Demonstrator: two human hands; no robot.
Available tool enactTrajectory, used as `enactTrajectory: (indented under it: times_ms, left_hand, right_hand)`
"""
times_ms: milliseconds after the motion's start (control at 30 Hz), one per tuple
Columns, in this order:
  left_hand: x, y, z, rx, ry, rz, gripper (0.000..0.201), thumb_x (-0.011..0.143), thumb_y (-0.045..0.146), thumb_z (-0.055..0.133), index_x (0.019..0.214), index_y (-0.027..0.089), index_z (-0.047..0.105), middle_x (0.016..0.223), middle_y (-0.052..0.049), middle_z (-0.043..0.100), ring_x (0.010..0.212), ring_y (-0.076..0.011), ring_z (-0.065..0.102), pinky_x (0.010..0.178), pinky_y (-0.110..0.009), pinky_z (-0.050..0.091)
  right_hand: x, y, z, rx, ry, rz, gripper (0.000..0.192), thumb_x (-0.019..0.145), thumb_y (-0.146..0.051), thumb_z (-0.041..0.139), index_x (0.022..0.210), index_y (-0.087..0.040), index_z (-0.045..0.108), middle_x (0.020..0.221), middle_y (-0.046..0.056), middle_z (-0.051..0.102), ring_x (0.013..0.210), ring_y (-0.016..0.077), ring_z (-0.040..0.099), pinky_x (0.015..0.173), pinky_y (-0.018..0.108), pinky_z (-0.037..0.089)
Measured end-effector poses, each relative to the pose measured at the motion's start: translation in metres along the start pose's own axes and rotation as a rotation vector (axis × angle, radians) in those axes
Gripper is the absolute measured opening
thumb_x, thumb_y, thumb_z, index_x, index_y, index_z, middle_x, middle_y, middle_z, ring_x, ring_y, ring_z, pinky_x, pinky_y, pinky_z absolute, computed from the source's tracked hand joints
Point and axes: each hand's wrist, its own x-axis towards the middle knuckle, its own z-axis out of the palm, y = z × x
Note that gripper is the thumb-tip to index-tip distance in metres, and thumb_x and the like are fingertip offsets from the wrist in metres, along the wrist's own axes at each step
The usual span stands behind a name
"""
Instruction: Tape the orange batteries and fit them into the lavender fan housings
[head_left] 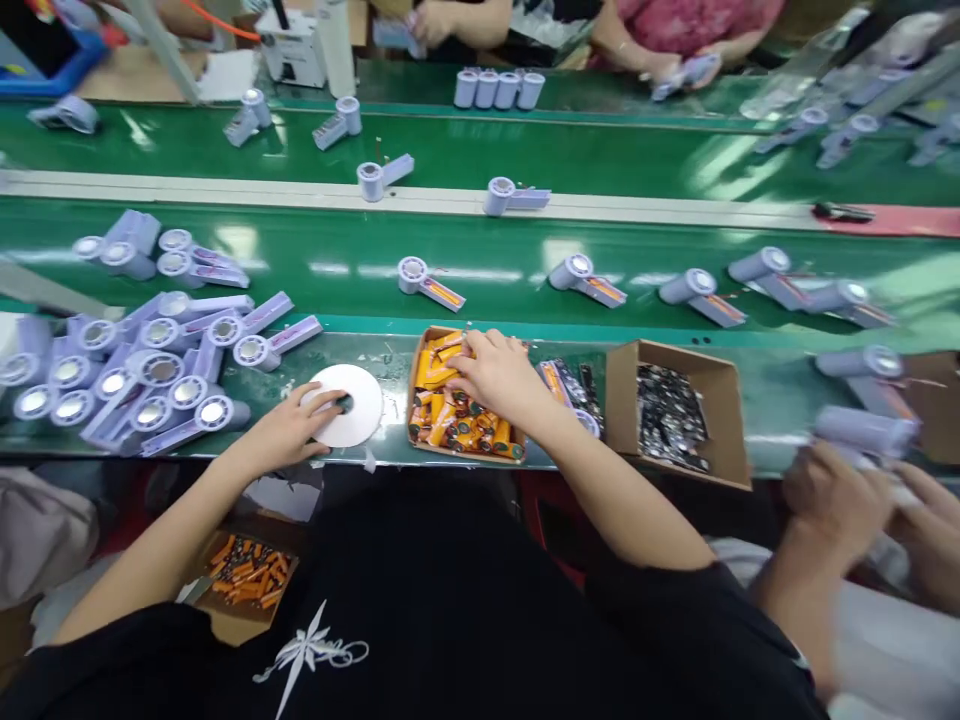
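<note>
Blurring co-worker's hands (862,500) (contents indistinct)

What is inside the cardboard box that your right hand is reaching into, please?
The box holds orange cylindrical cells piled loosely. The right hand covers the upper middle, so what it touches is hidden.

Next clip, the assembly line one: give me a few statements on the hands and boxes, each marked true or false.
1. The left hand rests on a white disc. True.
2. The right hand reaches into a box of orange cells. True.
3. The open box to the right holds orange cells. False: it holds small dark parts.
4. The pile of lilac fans lies right of the disc. False: it lies left of it.
5. Fans lie on the green belt. True.
</note>
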Motion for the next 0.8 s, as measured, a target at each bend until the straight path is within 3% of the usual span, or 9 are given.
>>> enactTrajectory:
  times_ms: [133, 267, 333, 500, 600, 700, 800]
  left_hand:
    - [-0.005, 0.015, -0.014, -0.033, -0.001, -0.04, 0.055, 0.087, 0.031, 0.089, 0.139, 0.022, 0.073, 0.159, -0.015, 0.067, 0.155, -0.042, 0.051, 0.129, -0.059, 0.05]
    - [-0.016, 0.033, -0.022, -0.068, 0.209, -0.107, 0.057, 0.095, 0.043, 0.084, 0.145, 0.022, 0.067, 0.149, -0.018, 0.069, 0.152, -0.0427, 0.049, 0.127, -0.064, 0.048]
    - [-0.015, 0.041, -0.02, -0.08, 0.334, -0.088, 0.059, 0.095, 0.045, 0.085, 0.147, 0.023, 0.065, 0.146, -0.018, 0.07, 0.152, -0.0428, 0.048, 0.128, -0.065, 0.046]
    - [0.018, 0.052, -0.014, -0.12, 0.524, 0.05, 0.064, 0.095, 0.047, 0.084, 0.149, 0.024, 0.059, 0.143, -0.017, 0.071, 0.149, -0.0415, 0.048, 0.125, -0.063, 0.047]
    - [0.037, 0.057, -0.014, -0.115, 0.535, 0.079, 0.064, 0.095, 0.047, 0.085, 0.149, 0.026, 0.059, 0.143, -0.016, 0.07, 0.149, -0.0416, 0.048, 0.124, -0.062, 0.047]
    - [0.044, 0.06, -0.015, -0.118, 0.518, 0.083, 0.065, 0.094, 0.046, 0.087, 0.15, 0.027, 0.06, 0.144, -0.016, 0.071, 0.149, -0.042, 0.048, 0.125, -0.064, 0.045]
    - [0.046, 0.06, -0.017, -0.116, 0.525, 0.086, 0.066, 0.092, 0.048, 0.089, 0.149, 0.028, 0.063, 0.142, -0.015, 0.072, 0.147, -0.0416, 0.048, 0.124, -0.063, 0.045]
  right_hand:
    - [-0.019, 0.004, -0.004, -0.079, 0.086, 0.025, 0.025, 0.11, -0.04, 0.069, 0.12, -0.026, 0.088, 0.113, 0.016, 0.078, 0.107, 0.0322, 0.064, 0.082, 0.039, 0.039]
    - [-0.061, 0.023, 0.001, -0.019, 0.152, 0.156, 0.035, 0.114, -0.043, 0.06, 0.135, -0.029, 0.084, 0.095, 0.01, 0.085, 0.08, 0.0252, 0.071, 0.066, 0.034, 0.037]
    - [-0.071, 0.026, 0.005, 0.064, 0.188, 0.217, 0.035, 0.114, -0.04, 0.058, 0.135, -0.029, 0.083, 0.097, 0.009, 0.087, 0.08, 0.0242, 0.075, 0.065, 0.032, 0.042]
    - [-0.041, 0.021, 0.024, 0.486, 0.34, 0.339, 0.022, 0.105, -0.038, 0.068, 0.117, -0.024, 0.082, 0.112, 0.009, 0.089, 0.095, 0.0266, 0.082, 0.088, 0.038, 0.061]
    - [-0.02, 0.015, 0.029, 0.716, 0.44, 0.408, 0.031, 0.1, -0.033, 0.069, 0.129, -0.022, 0.073, 0.114, 0.009, 0.086, 0.096, 0.0261, 0.082, 0.092, 0.041, 0.065]
    - [-0.01, 0.011, 0.022, 0.639, 0.481, 0.38, 0.046, 0.102, -0.025, 0.06, 0.147, -0.016, 0.063, 0.134, 0.018, 0.079, 0.116, 0.0307, 0.078, 0.101, 0.046, 0.064]
    - [0.001, 0.016, 0.01, 0.342, 0.232, 0.411, 0.044, 0.103, -0.014, 0.049, 0.142, -0.007, 0.067, 0.136, 0.028, 0.074, 0.116, 0.0375, 0.077, 0.098, 0.051, 0.062]
